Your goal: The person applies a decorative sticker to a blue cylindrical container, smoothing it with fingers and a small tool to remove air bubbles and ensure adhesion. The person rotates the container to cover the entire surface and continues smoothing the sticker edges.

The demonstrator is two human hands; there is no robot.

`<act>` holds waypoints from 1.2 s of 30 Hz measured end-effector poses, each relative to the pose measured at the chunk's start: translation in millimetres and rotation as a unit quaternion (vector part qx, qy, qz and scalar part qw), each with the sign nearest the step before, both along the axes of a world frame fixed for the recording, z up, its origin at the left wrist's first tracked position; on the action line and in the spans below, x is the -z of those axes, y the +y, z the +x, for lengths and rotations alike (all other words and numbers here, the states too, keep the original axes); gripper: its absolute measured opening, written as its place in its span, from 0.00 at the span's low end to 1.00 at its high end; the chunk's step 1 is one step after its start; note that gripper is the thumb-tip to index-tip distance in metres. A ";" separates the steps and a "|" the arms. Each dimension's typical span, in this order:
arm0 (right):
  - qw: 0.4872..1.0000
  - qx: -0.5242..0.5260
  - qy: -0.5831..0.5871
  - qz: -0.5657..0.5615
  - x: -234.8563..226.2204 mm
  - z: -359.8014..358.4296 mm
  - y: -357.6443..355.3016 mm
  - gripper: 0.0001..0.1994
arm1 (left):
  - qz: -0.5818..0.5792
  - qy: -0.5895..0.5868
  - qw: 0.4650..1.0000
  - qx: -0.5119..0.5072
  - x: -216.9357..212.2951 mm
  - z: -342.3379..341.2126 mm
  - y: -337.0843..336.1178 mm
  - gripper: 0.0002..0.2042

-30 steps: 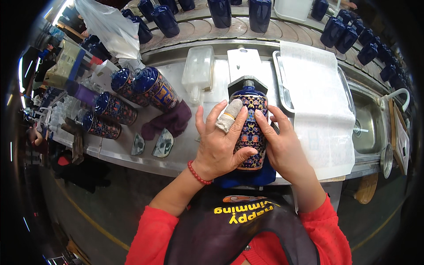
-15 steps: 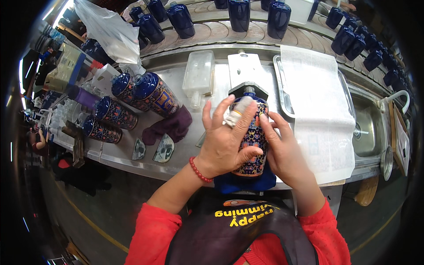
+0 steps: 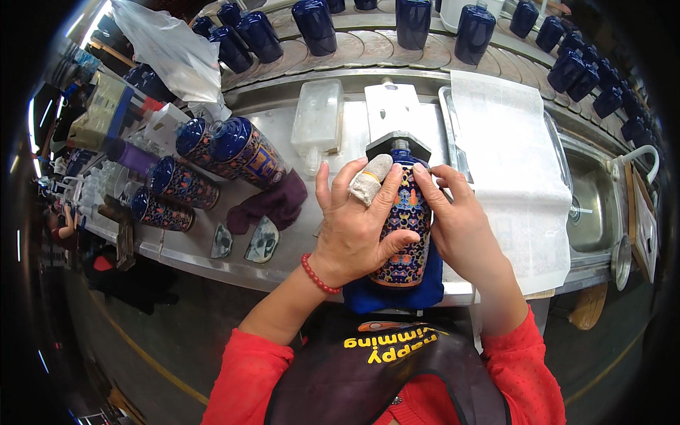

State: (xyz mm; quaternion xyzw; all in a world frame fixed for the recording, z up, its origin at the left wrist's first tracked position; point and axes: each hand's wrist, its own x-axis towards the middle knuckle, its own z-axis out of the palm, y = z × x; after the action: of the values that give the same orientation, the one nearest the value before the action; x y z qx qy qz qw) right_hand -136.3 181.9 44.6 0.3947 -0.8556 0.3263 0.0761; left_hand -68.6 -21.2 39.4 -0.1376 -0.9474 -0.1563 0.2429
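Note:
A dark blue bottle point(image 3: 409, 234) with a colourful patterned wrap lies tilted before me, its neck toward a dark angular rest point(image 3: 418, 147) and its base on a blue cloth point(image 3: 361, 296). My left hand point(image 3: 352, 234), with a red bead bracelet, lies along the bottle's left side, fingers stretched and spread. A whitish cover point(image 3: 365, 188) wraps one of its fingers, near the bottle's shoulder. My right hand point(image 3: 464, 230) grips the right side, its thumb against the upper edge of the wrap and the other fingers round the side, partly hidden.
Several wrapped bottles point(image 3: 244, 152) stand at left beside a purple cloth point(image 3: 283, 205) and two stone-like pieces point(image 3: 263, 239). A clear bottle point(image 3: 316, 117) lies farther back. White paper sheets point(image 3: 513, 170) cover a tray; a sink point(image 3: 593, 205) is at right. Blue bottles point(image 3: 314, 28) stand on a conveyor point(image 3: 368, 51).
The covered finger of my left hand has moved from over the bottle's shoulder to its left edge. My right thumb has slid slightly upward. Bottles on the conveyor have shifted right.

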 end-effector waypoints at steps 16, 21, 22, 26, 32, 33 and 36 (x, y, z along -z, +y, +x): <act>1.000 -0.007 -0.011 -0.003 10.7 -3.6 4.5 0.36 | 0.006 0.023 0.999 0.030 -3.1 0.4 6.6 0.45; 0.999 -0.039 0.012 0.006 11.2 -7.7 8.1 0.35 | 0.008 -0.018 0.998 0.055 -1.5 5.8 3.0 0.47; 0.999 -0.023 0.026 -0.021 11.4 -11.5 7.9 0.35 | 0.028 -0.014 0.997 0.069 1.8 9.2 1.9 0.46; 0.990 -0.019 0.071 -0.121 8.8 -27.5 9.0 0.23 | 0.143 0.044 0.988 0.049 24.1 37.7 5.6 0.46; 0.952 -0.254 0.159 0.058 -35.8 -26.3 -0.8 0.12 | 0.138 -0.046 0.989 -0.018 52.6 78.0 15.5 0.55; 0.964 -0.259 0.040 0.035 -45.7 -28.6 -8.5 0.12 | 0.140 -0.054 0.988 -0.026 54.5 78.8 16.6 0.55; 0.979 -0.185 -0.084 0.002 -65.6 -42.2 -32.5 0.09 | 0.133 -0.046 0.989 -0.050 53.9 77.6 16.6 0.55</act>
State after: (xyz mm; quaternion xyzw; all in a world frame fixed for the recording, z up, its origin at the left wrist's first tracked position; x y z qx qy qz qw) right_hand -178.5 149.4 110.2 0.5177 -0.7715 0.3651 -0.0585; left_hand 9.0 -4.7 -14.5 -0.0494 -0.9339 -0.2751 0.2230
